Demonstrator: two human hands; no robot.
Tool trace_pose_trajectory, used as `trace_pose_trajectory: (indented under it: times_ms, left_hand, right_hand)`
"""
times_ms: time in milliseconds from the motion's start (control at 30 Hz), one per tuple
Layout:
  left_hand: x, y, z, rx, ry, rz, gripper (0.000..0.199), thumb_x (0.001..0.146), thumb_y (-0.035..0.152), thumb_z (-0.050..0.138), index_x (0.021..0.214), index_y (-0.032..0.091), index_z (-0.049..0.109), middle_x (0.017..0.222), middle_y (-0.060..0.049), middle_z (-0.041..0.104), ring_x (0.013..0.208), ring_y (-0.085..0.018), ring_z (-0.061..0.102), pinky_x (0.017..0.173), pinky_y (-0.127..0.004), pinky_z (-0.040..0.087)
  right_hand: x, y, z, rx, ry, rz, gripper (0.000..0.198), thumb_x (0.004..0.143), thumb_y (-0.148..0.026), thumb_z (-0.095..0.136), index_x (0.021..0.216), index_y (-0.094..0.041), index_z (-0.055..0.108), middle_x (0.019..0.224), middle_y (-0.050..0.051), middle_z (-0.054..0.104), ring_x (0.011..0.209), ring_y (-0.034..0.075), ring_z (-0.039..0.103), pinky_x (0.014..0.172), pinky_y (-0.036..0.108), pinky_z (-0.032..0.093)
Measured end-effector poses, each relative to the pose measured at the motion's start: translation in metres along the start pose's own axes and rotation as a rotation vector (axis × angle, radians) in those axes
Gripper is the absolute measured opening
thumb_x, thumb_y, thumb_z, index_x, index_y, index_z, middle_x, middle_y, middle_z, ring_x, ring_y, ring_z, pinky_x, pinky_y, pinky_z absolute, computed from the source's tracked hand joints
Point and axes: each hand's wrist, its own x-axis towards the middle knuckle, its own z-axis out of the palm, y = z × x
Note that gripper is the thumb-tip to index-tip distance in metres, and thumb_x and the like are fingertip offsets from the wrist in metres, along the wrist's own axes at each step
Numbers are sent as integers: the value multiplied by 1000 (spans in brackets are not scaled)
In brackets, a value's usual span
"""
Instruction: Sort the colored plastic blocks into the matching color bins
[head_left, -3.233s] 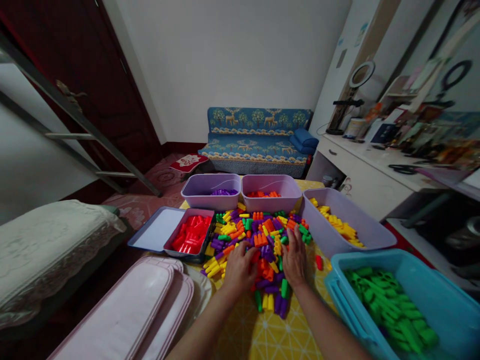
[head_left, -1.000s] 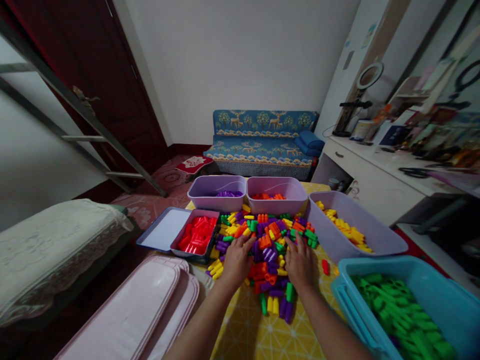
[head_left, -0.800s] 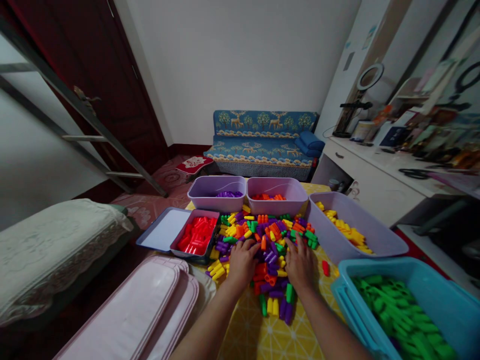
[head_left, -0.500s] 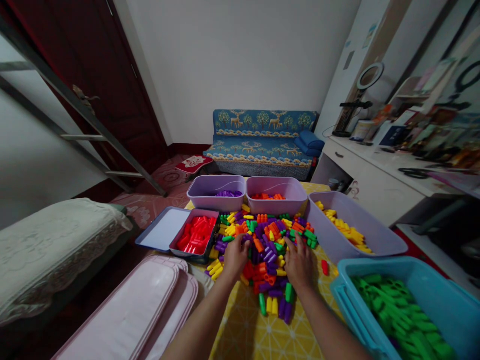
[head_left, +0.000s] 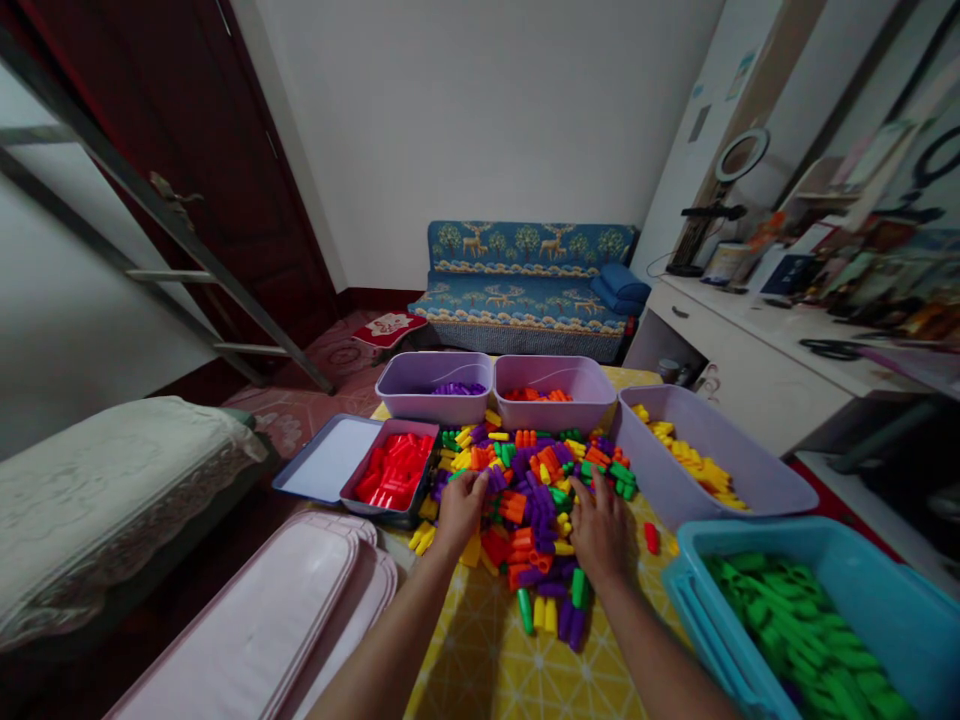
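A mixed pile of bullet-shaped plastic building blocks (head_left: pixel 536 500) in purple, orange, yellow, green and red lies on the table. At the pile's left side, my left hand (head_left: pixel 460 508) has its thumb and fingers drawn together among the blocks; purple pieces lie right at the fingertips, and what it pinches is hidden. My right hand (head_left: pixel 601 520) rests on the pile's right edge with fingers spread, touching blocks but gripping none. A single red block (head_left: pixel 651 538) lies apart, to the right of that hand.
Lilac bins hold purple (head_left: pixel 433 405), orange (head_left: pixel 553 412) and yellow blocks (head_left: pixel 701 462). A lidded tin (head_left: pixel 346 497) of red blocks is at left, a turquoise bin (head_left: pixel 750 530) of green ones at right. Pale pink lids (head_left: pixel 255 610) lie at front left. Beyond stands a blue sofa (head_left: pixel 525 290).
My left hand has shifted slightly left, and its thumb and fingers are closer together. Some blocks beside it have moved. My right hand stays almost in place.
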Motion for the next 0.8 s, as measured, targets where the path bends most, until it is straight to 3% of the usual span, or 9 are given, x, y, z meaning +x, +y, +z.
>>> trace_pose_trajectory:
  times_ms: [167, 367, 567, 800]
  left_hand:
    - [20, 30, -7, -401, 67, -128, 27, 70, 32, 75, 86, 14, 61, 69, -1, 67, 58, -15, 66, 54, -23, 50]
    - [58, 86, -23, -911, 90, -333, 17, 77, 7, 58, 93, 14, 58, 83, -7, 67, 71, -17, 70, 65, -26, 56]
    - [80, 110, -26, -1006, 102, -290, 10, 84, 11, 49, 90, 15, 56, 84, -6, 64, 81, -16, 69, 73, -28, 58]
    - [71, 105, -35, -1096, 29, -242, 17, 87, 16, 46, 100, 13, 58, 115, -17, 65, 106, -22, 66, 83, -32, 57]
  right_hand:
    - [-1, 1, 1, 0, -25, 11, 41, 88, -20, 48, 127, -26, 60, 147, 11, 43, 115, 29, 51, 94, 44, 42]
    - [-1, 0, 1, -16, -18, 7, 40, 89, -20, 49, 126, -25, 60, 148, 10, 41, 116, 28, 51, 94, 43, 42]
    - [-1, -1, 0, -29, -32, 20, 41, 88, -20, 50, 127, -24, 60, 148, 10, 41, 116, 27, 50, 95, 41, 41]
    - [2, -5, -10, -53, -74, 24, 41, 87, -18, 52, 127, -24, 61, 148, 10, 42, 116, 26, 50, 97, 39, 40]
